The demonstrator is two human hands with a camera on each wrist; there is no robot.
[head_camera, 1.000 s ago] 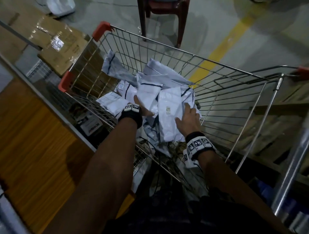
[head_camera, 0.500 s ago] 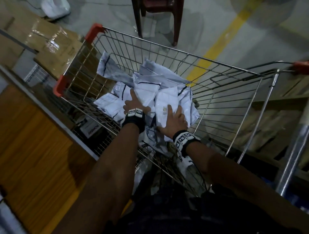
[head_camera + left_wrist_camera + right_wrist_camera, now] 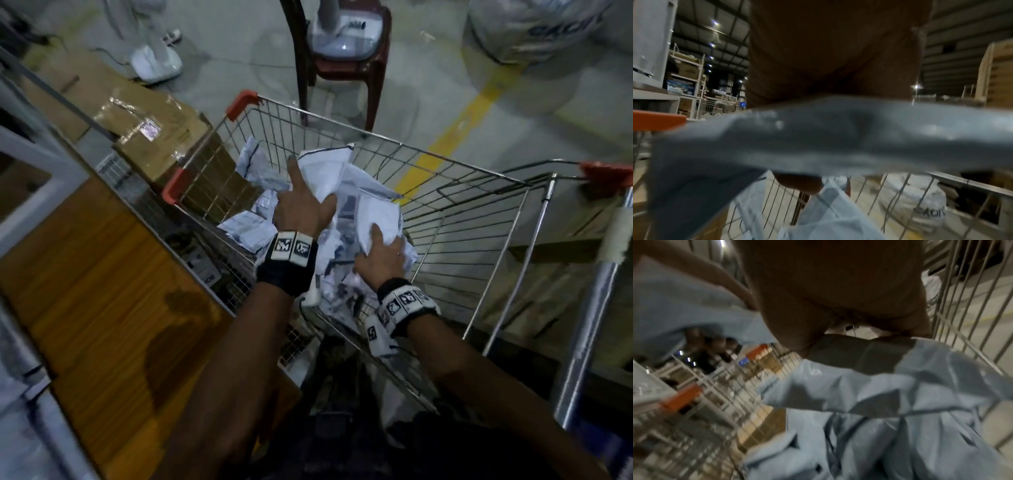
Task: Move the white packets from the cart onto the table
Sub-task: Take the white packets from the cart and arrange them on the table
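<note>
Both hands are in the wire cart (image 3: 455, 219): the left hand (image 3: 301, 209) grips a raised white packet (image 3: 325, 174), forefinger pointing up, and the right hand (image 3: 380, 253) grips another packet (image 3: 376, 216) atop the heap of white packets (image 3: 246, 226) in the basket. The wooden table (image 3: 89, 274) lies left of the cart. Concrete floor, a yellow line (image 3: 445, 140), cardboard boxes (image 3: 154, 133) and a dark red chair (image 3: 342, 68) surround it. Both wrist views are blurred; fingers are hidden behind plastic.

I grip one crumpled white packet (image 3: 323, 171) in my left hand (image 3: 301, 209), lifted above the heap. My right hand (image 3: 380, 253) holds a second packet (image 3: 378, 219), beside it; more packets (image 3: 246, 226) lie piled below in the wire cart (image 3: 455, 212).
</note>
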